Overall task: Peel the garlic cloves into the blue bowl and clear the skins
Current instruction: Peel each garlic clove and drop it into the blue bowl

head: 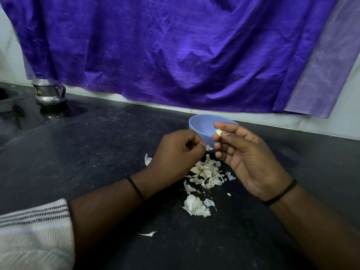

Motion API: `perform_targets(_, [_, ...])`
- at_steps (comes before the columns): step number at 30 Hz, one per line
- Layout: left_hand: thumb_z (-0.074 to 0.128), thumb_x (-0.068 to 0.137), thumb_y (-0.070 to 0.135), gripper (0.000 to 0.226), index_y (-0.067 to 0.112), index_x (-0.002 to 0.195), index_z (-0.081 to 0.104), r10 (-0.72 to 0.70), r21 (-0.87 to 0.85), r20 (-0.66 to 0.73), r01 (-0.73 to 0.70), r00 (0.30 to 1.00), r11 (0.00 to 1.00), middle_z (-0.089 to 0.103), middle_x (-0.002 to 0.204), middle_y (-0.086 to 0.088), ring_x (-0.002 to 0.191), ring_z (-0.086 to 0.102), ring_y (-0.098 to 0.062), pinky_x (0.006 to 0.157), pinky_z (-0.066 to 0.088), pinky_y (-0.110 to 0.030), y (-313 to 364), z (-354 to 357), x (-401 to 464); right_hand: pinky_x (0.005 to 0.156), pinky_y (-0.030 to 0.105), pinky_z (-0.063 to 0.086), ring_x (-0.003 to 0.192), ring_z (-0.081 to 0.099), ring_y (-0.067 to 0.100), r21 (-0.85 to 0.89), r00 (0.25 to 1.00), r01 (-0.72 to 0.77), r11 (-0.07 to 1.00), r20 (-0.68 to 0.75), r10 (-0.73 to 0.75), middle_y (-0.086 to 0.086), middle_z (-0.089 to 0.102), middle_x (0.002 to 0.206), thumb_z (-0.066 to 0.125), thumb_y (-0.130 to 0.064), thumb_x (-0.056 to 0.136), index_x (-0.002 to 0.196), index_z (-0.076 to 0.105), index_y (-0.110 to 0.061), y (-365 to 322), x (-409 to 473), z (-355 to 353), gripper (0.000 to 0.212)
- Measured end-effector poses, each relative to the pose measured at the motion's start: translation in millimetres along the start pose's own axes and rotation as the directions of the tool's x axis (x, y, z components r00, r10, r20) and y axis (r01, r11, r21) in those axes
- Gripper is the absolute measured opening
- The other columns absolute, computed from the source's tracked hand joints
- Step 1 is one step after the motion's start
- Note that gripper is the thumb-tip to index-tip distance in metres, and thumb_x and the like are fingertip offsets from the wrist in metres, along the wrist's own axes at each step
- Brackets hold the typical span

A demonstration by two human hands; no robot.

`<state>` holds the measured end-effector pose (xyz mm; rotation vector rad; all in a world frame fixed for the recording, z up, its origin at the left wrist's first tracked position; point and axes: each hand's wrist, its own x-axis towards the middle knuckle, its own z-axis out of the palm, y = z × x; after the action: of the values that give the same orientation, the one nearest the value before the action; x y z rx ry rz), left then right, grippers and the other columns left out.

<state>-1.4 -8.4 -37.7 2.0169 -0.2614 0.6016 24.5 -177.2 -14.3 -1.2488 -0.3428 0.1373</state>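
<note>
The blue bowl [200,125] stands on the black counter, partly hidden behind both hands. My right hand [251,158] pinches a pale peeled garlic clove [219,132] between thumb and fingertips, right in front of the bowl's rim. My left hand [175,152] is curled, its fingertips pinched on a small scrap of skin [208,147] just below the clove. A heap of white garlic skins [204,173] lies on the counter under and between the hands, with a second clump [195,206] nearer to me. What the bowl contains is not visible.
The black stone counter [97,152] runs to a white wall with a purple cloth [175,55] hanging over it. A steel vessel [49,92] stands at the far left beside a sink edge [7,98]. Loose skin pieces [148,233] lie near me.
</note>
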Motion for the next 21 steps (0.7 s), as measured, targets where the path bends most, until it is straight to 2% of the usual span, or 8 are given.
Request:
perform_targets(6, [0.063, 0.092, 0.026, 0.025, 0.018, 0.068, 0.061, -0.022, 0.186, 0.021, 0.018, 1.000, 0.982, 0.060, 0.063, 0.006, 0.058, 0.053, -0.005, 0.056, 0.043, -0.027, -3.9, -3.3, 3.4, 0.061, 0.022, 0.055, 0.073, 0.066, 0.013, -0.036, 1.000, 0.001, 0.999, 0.003, -0.001, 0.013, 0.074, 0.093, 0.054, -0.004, 0.097, 0.110, 0.069, -0.005, -0.6, 0.6, -2.2, 0.020])
perform_targets(10, [0.064, 0.089, 0.027, 0.021, 0.019, 0.070, 0.062, -0.056, 0.257, 0.011, 0.051, 0.998, 0.965, 0.061, 0.065, 0.007, 0.061, 0.057, -0.007, 0.060, 0.047, -0.029, -6.0, -5.4, 6.4, 0.060, 0.022, 0.054, 0.072, 0.065, 0.011, -0.102, 1.000, 0.021, 0.995, 0.003, -0.020, 0.010, 0.074, 0.091, 0.057, 0.002, 0.092, 0.109, 0.070, -0.006, -2.5, 0.8, -4.6, 0.023])
perform_targets(13, [0.065, 0.088, 0.027, 0.018, 0.019, 0.072, 0.063, -0.081, 0.284, 0.025, 0.071, 0.996, 0.956, 0.063, 0.067, 0.007, 0.064, 0.059, -0.007, 0.063, 0.052, -0.034, -7.8, -6.5, 7.1, 0.059, 0.021, 0.052, 0.070, 0.060, 0.010, -0.177, 0.997, 0.075, 0.981, -0.005, -0.077, 0.006, 0.071, 0.087, 0.067, 0.000, 0.085, 0.107, 0.071, -0.008, -3.1, 0.7, -5.5, 0.023])
perform_targets(18, [0.064, 0.088, 0.026, 0.015, 0.019, 0.074, 0.065, -0.089, 0.294, 0.038, 0.074, 0.995, 0.953, 0.065, 0.070, 0.006, 0.067, 0.062, -0.009, 0.066, 0.055, -0.038, -6.8, -6.7, 7.5, 0.058, 0.021, 0.050, 0.068, 0.054, 0.008, -0.364, 0.985, 0.155, 0.919, -0.017, -0.173, 0.000, 0.070, 0.081, 0.062, -0.011, 0.095, 0.103, 0.075, -0.013, -2.4, 1.1, -8.2, 0.015])
perform_targets(21, [0.064, 0.088, 0.026, 0.015, 0.019, 0.075, 0.065, -0.085, 0.297, 0.038, 0.070, 0.996, 0.952, 0.065, 0.072, 0.007, 0.069, 0.061, -0.009, 0.066, 0.055, -0.038, -6.3, -6.9, 7.3, 0.058, 0.018, 0.050, 0.068, 0.055, 0.006, -0.398, 0.980, 0.177, 0.900, -0.015, -0.199, -0.006, 0.073, 0.082, 0.063, -0.009, 0.093, 0.101, 0.076, -0.010, -1.8, -1.1, -6.7, 0.015])
